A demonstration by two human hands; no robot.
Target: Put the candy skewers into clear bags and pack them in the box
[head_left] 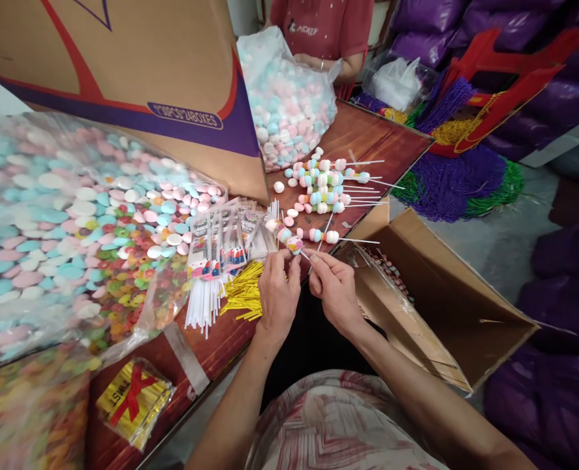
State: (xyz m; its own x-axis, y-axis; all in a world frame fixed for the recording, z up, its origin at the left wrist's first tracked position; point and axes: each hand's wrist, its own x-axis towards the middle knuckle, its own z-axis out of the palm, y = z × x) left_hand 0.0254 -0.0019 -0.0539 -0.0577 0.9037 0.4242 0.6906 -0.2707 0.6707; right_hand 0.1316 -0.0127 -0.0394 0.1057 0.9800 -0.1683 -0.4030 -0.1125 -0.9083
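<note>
My left hand [278,290] is closed in a pinch on a candy skewer [288,237], a white stick threaded with pastel pieces. My right hand [335,287] is closed on the bare end of the same stick, just right of the left hand. Both hands hover over the near edge of the wooden table [362,140]. Finished candy skewers [326,183] lie in a pile further back. Bare white sticks [205,303] and yellow twist ties [244,292] lie left of my left hand.
A big clear bag of pastel and ring candies [74,241] fills the left. A large cardboard box [137,72] stands behind it. Another candy bag [289,104] sits before a person in a red shirt [326,29]. An open carton [436,300] stands to the right.
</note>
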